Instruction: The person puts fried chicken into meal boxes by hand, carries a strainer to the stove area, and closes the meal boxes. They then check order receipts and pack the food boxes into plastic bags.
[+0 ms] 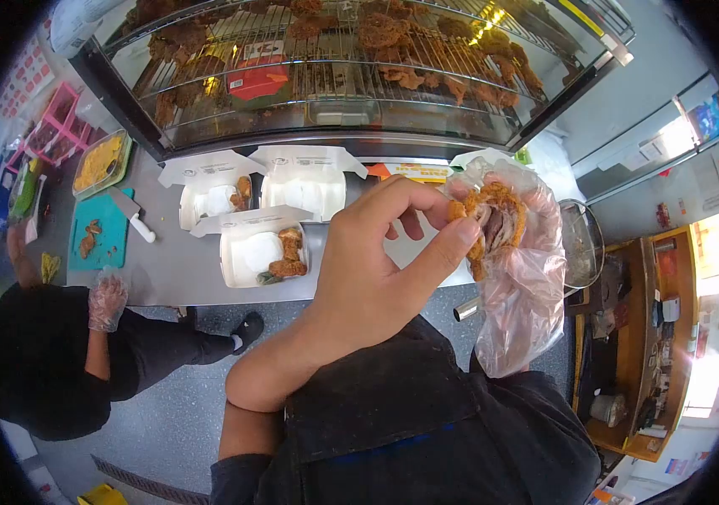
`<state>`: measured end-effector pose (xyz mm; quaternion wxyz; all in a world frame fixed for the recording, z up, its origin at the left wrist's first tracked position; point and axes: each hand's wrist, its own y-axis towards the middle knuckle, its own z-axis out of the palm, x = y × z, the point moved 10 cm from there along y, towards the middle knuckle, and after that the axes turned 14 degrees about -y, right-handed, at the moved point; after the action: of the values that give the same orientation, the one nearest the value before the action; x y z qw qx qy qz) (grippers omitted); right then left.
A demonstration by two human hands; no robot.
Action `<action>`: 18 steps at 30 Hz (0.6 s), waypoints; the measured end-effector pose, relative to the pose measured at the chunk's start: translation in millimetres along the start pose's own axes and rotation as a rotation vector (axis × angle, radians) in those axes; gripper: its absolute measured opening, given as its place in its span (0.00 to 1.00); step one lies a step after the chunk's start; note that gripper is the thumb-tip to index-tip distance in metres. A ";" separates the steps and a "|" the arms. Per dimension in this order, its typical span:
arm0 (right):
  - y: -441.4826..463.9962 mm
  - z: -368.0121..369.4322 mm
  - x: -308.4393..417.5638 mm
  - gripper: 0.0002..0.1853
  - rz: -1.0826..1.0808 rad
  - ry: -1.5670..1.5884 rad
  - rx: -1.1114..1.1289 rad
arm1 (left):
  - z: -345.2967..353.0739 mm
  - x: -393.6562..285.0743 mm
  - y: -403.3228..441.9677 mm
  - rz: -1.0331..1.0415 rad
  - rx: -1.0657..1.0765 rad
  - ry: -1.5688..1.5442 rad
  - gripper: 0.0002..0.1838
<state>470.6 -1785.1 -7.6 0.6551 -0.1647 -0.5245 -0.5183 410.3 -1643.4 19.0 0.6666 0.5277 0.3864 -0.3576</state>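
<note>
A piece of fried chicken (502, 215), torn so that pale and darker meat shows under an orange-brown crust, is held up above the counter's front edge. My bare left hand (393, 252) pinches its left side between thumb and fingers. On the other side, my right hand (536, 215), covered by a loose clear plastic glove or bag, is closed around the same piece; its fingers are partly hidden. Beyond my left forearm stands an open white box (241, 269) holding rice and fried chicken. Two more open boxes, one box (193, 210) and another box (326, 198), stand behind it.
A glass-fronted cabinet (317, 139) with fried chicken on wire racks stands behind the counter. At left are a teal cutting board (111, 244), a knife (145, 227) and a food tub (119, 172). A co-worker (48, 362) stands left. A wire strainer (595, 269) is right.
</note>
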 end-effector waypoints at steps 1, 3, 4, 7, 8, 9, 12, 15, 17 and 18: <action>0.6 0.6 -0.5 0.31 -0.015 0.017 0.014 | -0.2 0.7 0.3 0.000 0.005 -0.001 0.10; 1.5 0.5 -2.3 0.30 -0.029 0.034 0.028 | -0.7 1.4 0.9 -0.004 0.006 -0.012 0.10; 1.9 2.1 -3.6 0.32 -0.028 0.066 0.049 | -0.7 1.5 1.2 -0.006 0.009 -0.023 0.10; 2.3 4.9 -7.2 0.32 0.026 0.113 0.078 | -0.6 0.3 2.1 -0.005 0.029 -0.026 0.12; 0.4 4.7 -10.7 0.31 0.076 0.127 0.084 | -2.8 3.1 0.4 -0.010 0.036 -0.025 0.12; -3.0 0.6 -9.0 0.31 0.072 0.131 0.069 | -14.8 7.9 -3.2 -0.012 -0.026 -0.060 0.12; -31.6 -22.4 -56.1 0.20 0.532 0.364 -0.105 | -54.7 22.3 -27.7 -0.082 -0.137 -0.108 0.12; -70.8 -77.9 -110.8 0.22 0.719 0.388 -0.215 | -97.8 68.3 -79.3 -0.230 -0.147 -0.017 0.11; -79.4 -120.8 -134.5 0.22 0.776 0.126 -0.272 | -122.9 109.4 -128.0 -0.439 -0.200 0.030 0.11; -81.2 -145.8 -145.6 0.22 0.838 -0.151 -0.306 | -134.3 129.7 -154.8 -0.551 -0.244 0.036 0.11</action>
<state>489.4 -1855.3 -216.9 0.7366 -0.4950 -0.3762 -0.2663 312.6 -1549.8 -182.3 0.5960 0.3250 0.5669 -0.4667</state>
